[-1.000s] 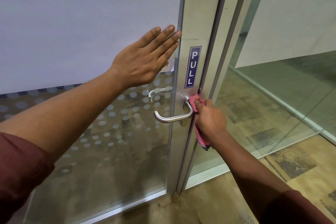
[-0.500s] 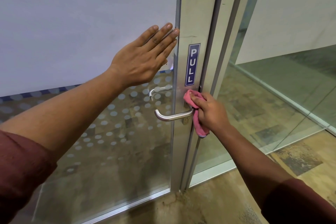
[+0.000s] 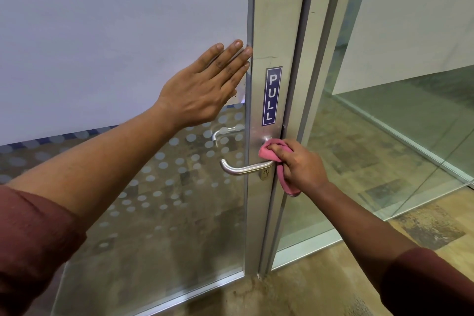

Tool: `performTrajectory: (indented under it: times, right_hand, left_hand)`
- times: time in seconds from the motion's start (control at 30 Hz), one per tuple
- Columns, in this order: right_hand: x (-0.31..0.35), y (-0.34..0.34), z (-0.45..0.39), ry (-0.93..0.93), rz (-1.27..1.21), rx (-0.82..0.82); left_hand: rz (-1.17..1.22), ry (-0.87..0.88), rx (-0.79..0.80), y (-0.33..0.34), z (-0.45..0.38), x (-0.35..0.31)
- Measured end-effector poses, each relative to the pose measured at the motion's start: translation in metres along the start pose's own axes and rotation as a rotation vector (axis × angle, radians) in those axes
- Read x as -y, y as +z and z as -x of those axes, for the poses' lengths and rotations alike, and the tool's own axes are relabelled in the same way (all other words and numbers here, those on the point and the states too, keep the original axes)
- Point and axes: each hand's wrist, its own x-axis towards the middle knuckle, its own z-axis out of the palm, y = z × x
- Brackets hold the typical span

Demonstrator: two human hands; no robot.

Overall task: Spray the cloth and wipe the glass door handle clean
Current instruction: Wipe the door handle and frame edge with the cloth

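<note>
The right hand (image 3: pixel 298 165) covers most of the pink cloth (image 3: pixel 266 152), so only a fold at the fingertips and a tail below the palm show. Hand and cloth together hide the base of the door handle (image 3: pixel 243 168) where it joins the metal door frame (image 3: pixel 264 208). The small keyhole (image 3: pixel 264 175) under the lever is too small to read in detail. The left hand (image 3: pixel 202 90) hides its own palm against the glass door (image 3: pixel 154 213). Both maroon sleeves (image 3: pixel 30 238) are cut off by the lower left and lower right edges of the frame. A second handle (image 3: pixel 224 132) behind the glass is partly masked by frosted dots.
</note>
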Motion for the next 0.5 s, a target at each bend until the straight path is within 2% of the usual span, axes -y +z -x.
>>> performTrajectory:
  times: [0.27, 0.5]
  right_hand:
    - [-0.004, 0.008, 0.020, 0.358, -0.088, 0.121]
    - [0.010, 0.013, 0.006, 0.366, -0.308, -0.068]
  left_hand:
    - [0.026, -0.001, 0.011, -0.002, 0.000, 0.000]
    - [0.025, -0.012, -0.003, 0.000, 0.000, 0.000]
